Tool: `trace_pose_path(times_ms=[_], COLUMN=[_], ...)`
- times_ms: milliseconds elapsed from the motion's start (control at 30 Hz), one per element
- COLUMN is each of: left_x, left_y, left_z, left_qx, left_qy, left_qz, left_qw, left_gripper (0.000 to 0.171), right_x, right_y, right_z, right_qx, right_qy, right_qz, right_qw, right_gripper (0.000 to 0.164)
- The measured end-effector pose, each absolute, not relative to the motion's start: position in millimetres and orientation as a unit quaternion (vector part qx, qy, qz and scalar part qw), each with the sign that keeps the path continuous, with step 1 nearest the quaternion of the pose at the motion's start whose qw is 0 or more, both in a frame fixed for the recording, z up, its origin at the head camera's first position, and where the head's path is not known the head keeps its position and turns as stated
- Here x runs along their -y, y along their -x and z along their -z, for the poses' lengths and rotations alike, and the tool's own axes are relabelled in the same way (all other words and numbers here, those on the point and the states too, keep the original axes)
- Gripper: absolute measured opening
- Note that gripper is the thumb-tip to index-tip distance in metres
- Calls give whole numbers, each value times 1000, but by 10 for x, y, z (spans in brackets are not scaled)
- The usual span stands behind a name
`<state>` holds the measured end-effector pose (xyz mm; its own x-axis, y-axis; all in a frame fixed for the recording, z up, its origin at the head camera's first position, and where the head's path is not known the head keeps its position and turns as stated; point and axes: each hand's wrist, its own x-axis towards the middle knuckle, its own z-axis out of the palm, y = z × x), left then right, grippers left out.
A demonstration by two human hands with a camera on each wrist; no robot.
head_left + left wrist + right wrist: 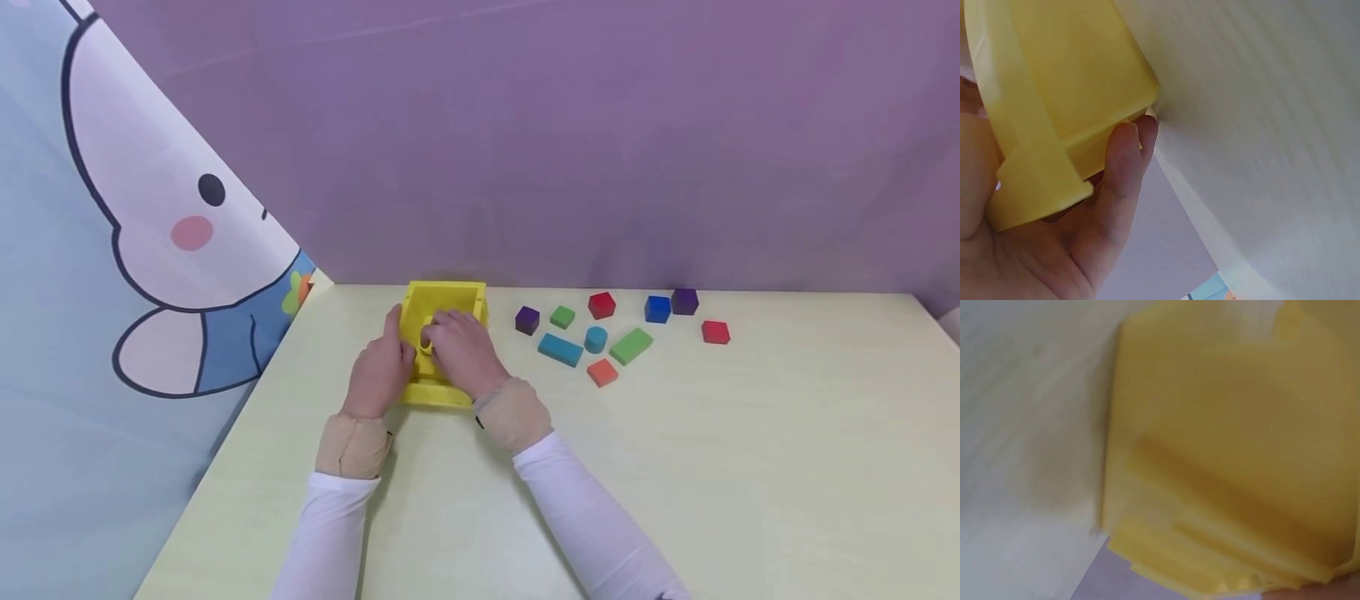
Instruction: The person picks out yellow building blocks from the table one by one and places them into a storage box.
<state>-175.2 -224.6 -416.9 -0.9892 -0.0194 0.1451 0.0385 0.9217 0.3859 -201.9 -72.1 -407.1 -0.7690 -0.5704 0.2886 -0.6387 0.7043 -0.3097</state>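
A yellow plastic box (442, 393) stands at the back of the table, its open inside facing up. My left hand (381, 367) grips its left side; in the left wrist view, the fingers (1124, 156) curl round a corner of the box. From the right, my right hand (465, 350) reaches over the box, its fingers bent at a small raised yellow part (425, 343) inside. Only a sliver of that hand shows at the bottom of the right wrist view, below the yellow wall (1235, 425). Its fingertips are mostly hidden.
Right of the box lie several loose blocks, among them a purple cube (527, 321), a teal bar (560, 350), a teal cylinder (596, 339), an orange block (602, 372) and a red block (716, 332). A purple cloth (525, 150) hangs behind the table; a printed cloth (67, 467) hangs at left.
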Motion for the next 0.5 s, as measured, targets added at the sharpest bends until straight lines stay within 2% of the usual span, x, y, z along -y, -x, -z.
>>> trace_pose_path(times_ms=[267, 500], left_x=[2257, 2248], left_y=[1726, 1735], left_z=[4144, 4137], left_qx=[977, 976], left_qy=[4, 2], left_qz=[201, 209], left_qw=[69, 69], left_gripper=[63, 63], right_x=[590, 368], right_y=[1992, 1948], right_z=[4102, 4009], right_qx=[884, 884], right_qy=[-375, -343], right_qz=[-257, -295], right_qw=[111, 116], right_gripper=[19, 25])
